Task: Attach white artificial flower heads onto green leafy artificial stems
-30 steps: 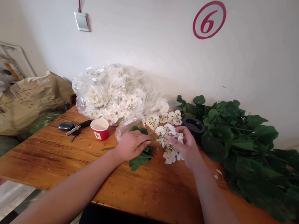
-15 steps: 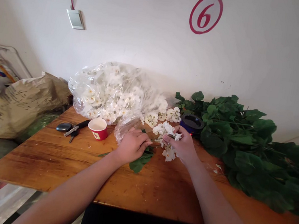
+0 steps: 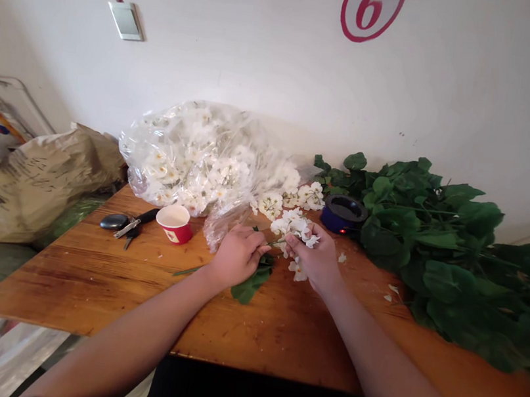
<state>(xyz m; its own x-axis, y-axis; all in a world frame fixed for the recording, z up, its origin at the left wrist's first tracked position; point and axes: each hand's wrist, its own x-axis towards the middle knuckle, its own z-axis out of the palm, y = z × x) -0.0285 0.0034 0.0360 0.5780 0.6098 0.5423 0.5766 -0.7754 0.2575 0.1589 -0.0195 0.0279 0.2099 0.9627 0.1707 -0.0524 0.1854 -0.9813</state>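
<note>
My left hand (image 3: pixel 239 254) is closed round a green leafy stem (image 3: pixel 252 284); its leaves hang below the fingers and the stem's end sticks out to the left. Just to the right, my right hand (image 3: pixel 315 254) pinches a bunch of white flowers (image 3: pixel 293 224), whose stem reaches toward my left fingertips. More white flower heads (image 3: pixel 270 204) lie behind on the wooden table (image 3: pixel 130 298). A dark blue round pot (image 3: pixel 343 214) with a small red light stands behind my right hand.
A clear bag of white flowers (image 3: pixel 196 155) lies at the back. Left of my hands are a red and white paper cup (image 3: pixel 174 223) and keys (image 3: pixel 129 231) with a black fob. Green leaves (image 3: pixel 436 251) are heaped on the right. Brown sacks (image 3: pixel 43 179) stand beyond the table's left edge.
The view has tilted down slightly. My right hand has moved a little to the left with the flowers, nearer my left hand, which keeps its hold on the green stem.
</note>
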